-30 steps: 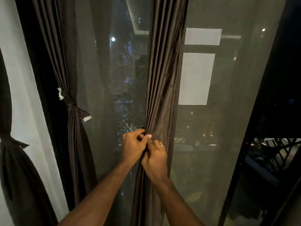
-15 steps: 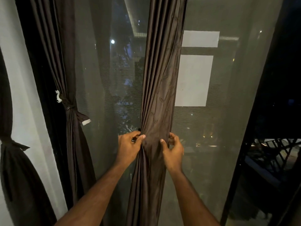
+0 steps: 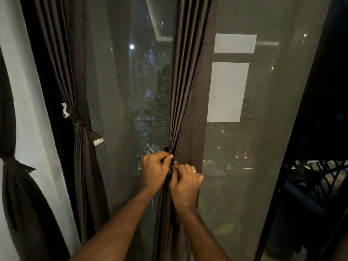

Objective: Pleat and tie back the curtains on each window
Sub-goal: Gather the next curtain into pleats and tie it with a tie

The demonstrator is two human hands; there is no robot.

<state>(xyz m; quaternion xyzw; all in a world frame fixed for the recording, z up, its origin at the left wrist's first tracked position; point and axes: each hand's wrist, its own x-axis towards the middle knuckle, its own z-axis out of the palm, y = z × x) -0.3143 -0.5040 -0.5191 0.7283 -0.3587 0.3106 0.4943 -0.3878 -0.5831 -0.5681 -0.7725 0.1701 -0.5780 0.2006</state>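
A dark brown curtain (image 3: pixel 185 95) hangs down the middle of the window, its folds gathered tight at waist height. My left hand (image 3: pixel 153 171) grips the stacked pleats from the left, thumb pressed on the fold. My right hand (image 3: pixel 185 182), with a ring on one finger, pinches the cloth right beside it; the two hands touch. A loose flap of the same curtain spreads to the right above my right hand. Something small and dark (image 3: pixel 166 148) sticks up just above my left hand; I cannot tell what it is.
Left of centre a second brown curtain (image 3: pixel 82 166) is tied with a knotted band (image 3: pixel 77 120). A third tied curtain (image 3: pixel 17 194) hangs at the far left against a white wall (image 3: pixel 32 110). Sheer mesh (image 3: pixel 254 147) covers the glass. A dark frame (image 3: pixel 293 147) stands right.
My right hand has come back from the curtain's right edge to meet my left hand, drawing the cloth in and narrowing the bundle. The left hand has kept its hold.
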